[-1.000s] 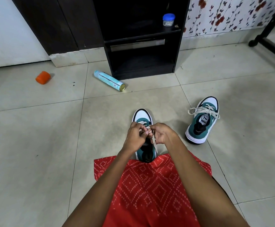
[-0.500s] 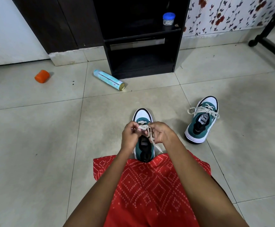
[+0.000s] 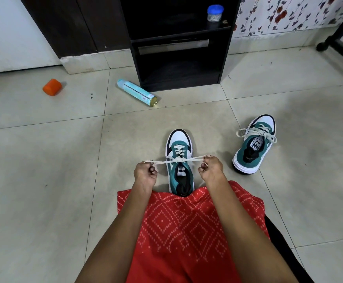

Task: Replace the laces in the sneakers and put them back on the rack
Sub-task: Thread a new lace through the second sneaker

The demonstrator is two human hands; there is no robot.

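Observation:
A teal and white sneaker (image 3: 179, 144) stands on the tiled floor in front of my knees, toe pointing away. Its white lace (image 3: 179, 159) is knotted over the tongue and stretched taut to both sides. My left hand (image 3: 145, 174) pinches the left loop of the lace, left of the shoe. My right hand (image 3: 210, 170) pinches the right loop, right of the shoe. The second sneaker (image 3: 255, 145) sits apart at the right, laced and tied in a bow. The black shoe rack (image 3: 178, 64) stands against the wall beyond, its lower shelf dark.
A light blue spray can (image 3: 137, 92) lies on the floor by the rack's left foot. An orange cap (image 3: 52, 87) sits further left. A small blue-lidded jar (image 3: 215, 13) stands on the rack's upper shelf. A black chair base (image 3: 342, 45) is at the far right.
My hands were together over the tongue, working the lace. They have now pulled apart sideways, drawing the lace taut into a knot and uncovering the shoe's front.

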